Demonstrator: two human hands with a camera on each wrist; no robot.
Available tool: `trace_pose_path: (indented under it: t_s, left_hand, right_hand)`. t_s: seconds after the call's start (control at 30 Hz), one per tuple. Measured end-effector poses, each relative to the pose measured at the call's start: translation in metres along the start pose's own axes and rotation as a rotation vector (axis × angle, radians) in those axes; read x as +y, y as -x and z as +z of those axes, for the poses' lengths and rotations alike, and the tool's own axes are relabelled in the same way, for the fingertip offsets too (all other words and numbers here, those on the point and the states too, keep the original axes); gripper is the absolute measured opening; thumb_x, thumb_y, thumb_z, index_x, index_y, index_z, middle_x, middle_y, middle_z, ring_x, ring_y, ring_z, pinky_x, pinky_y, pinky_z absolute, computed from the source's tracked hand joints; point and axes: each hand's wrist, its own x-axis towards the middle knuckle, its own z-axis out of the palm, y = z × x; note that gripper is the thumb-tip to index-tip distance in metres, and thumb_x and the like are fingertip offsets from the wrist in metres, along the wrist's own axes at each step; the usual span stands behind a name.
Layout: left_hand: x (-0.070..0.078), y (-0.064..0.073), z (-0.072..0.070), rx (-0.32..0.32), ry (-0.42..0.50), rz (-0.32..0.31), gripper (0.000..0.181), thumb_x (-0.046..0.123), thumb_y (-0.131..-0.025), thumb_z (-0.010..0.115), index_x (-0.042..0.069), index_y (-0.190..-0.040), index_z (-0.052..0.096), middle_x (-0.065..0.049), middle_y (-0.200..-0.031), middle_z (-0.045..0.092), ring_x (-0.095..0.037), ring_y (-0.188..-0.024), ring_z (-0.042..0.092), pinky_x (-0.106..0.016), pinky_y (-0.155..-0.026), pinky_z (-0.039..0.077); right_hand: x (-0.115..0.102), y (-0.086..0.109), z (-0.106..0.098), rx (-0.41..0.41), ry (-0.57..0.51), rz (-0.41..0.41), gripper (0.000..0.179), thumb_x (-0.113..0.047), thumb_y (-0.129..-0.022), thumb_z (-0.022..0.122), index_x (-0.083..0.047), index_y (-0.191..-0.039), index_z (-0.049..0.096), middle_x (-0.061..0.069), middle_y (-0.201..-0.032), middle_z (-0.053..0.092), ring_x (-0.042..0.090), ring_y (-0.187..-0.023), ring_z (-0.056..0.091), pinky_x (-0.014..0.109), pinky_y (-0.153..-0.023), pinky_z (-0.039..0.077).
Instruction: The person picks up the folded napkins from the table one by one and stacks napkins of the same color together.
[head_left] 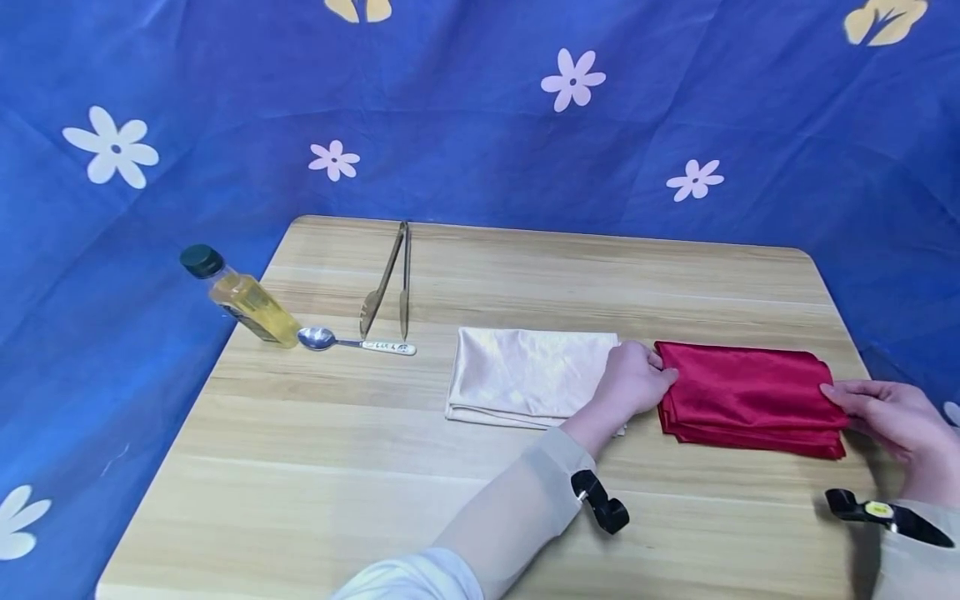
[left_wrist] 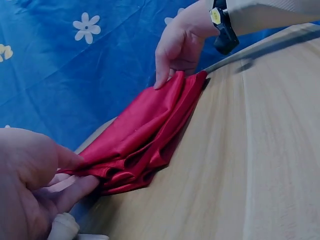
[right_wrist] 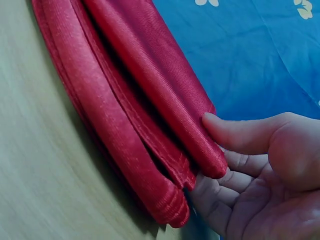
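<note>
A folded red satin cloth [head_left: 742, 392] lies at the right side of the table, several layers showing along its front edge. My left hand [head_left: 636, 377] pinches its left edge; in the left wrist view the thumb is on top and fingers [left_wrist: 80, 192] reach beneath. At the opposite end my right hand [head_left: 892, 417] pinches the right edge, and the right wrist view shows the thumb pressing the upper fold with fingers [right_wrist: 215, 200] under the layers. Just left of the red cloth sits a folded white satin cloth [head_left: 532, 375], its right end partly behind my left hand.
On the wooden table [head_left: 300, 483], a bottle of yellow liquid [head_left: 255, 304] with a dark green cap stands at the far left. A spoon [head_left: 352, 342] lies beside it, below metal tongs [head_left: 390, 279]. Blue flowered fabric [head_left: 480, 150] hangs behind the table.
</note>
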Motion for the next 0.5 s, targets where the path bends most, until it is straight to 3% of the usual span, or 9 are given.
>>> trace_pose_path:
  t_s: [0.07,0.13,0.27,0.37,0.5]
  left_hand:
    - [-0.0002,0.0000,-0.0010,0.001,0.001,0.002,0.016,0.023,-0.092,0.085,0.009,-0.088,0.078,0.009,-0.074,0.068,-0.003,-0.067,0.059,-0.018,-0.065,0.051]
    - [-0.0015,0.0000,-0.0016,-0.013,0.023,-0.016,0.015,0.020,-0.092,0.086,0.008,-0.088,0.077,0.009,-0.069,0.067,-0.003,-0.061,0.061,-0.017,-0.061,0.051]
    - [-0.0040,-0.0013,-0.0022,-0.043,0.075,-0.079,0.014,0.015,-0.092,0.086,0.007,-0.089,0.075,0.005,-0.059,0.065,-0.007,-0.051,0.066,-0.018,-0.054,0.052]
    - [-0.0049,-0.0023,-0.0024,-0.051,0.080,-0.101,0.016,0.015,-0.092,0.086,0.008,-0.088,0.073,0.005,-0.059,0.065,-0.009,-0.051,0.068,-0.019,-0.053,0.052]
    - [-0.0065,-0.0019,-0.0016,-0.063,0.104,-0.097,0.015,0.015,-0.092,0.086,0.008,-0.087,0.073,0.005,-0.058,0.066,-0.010,-0.051,0.068,-0.019,-0.054,0.053]
  right_hand:
    - [0.0026,0.0000,0.0007,0.013,0.008,-0.011,0.044,-0.038,-0.106,0.066,0.005,-0.115,0.069,-0.019,-0.080,0.068,0.004,-0.067,0.063,0.022,-0.057,0.056]
    - [0.0051,0.0000,0.0005,0.005,-0.011,0.006,0.040,-0.039,-0.105,0.067,0.000,-0.113,0.070,-0.021,-0.083,0.067,0.001,-0.073,0.065,0.020,-0.063,0.058]
    - [0.0059,0.0002,0.0014,-0.011,-0.007,0.048,0.036,-0.042,-0.105,0.068,-0.007,-0.111,0.070,-0.019,-0.084,0.070,0.002,-0.075,0.065,0.022,-0.063,0.057]
    - [0.0039,0.0001,0.0027,-0.006,0.036,0.048,0.056,-0.041,-0.106,0.067,0.011,-0.125,0.062,-0.014,-0.088,0.072,0.000,-0.075,0.064,0.022,-0.062,0.056]
    - [0.0049,-0.0014,0.0027,0.020,0.114,-0.006,0.068,-0.036,-0.107,0.065,0.024,-0.133,0.050,-0.008,-0.092,0.070,-0.007,-0.074,0.057,0.018,-0.060,0.055]
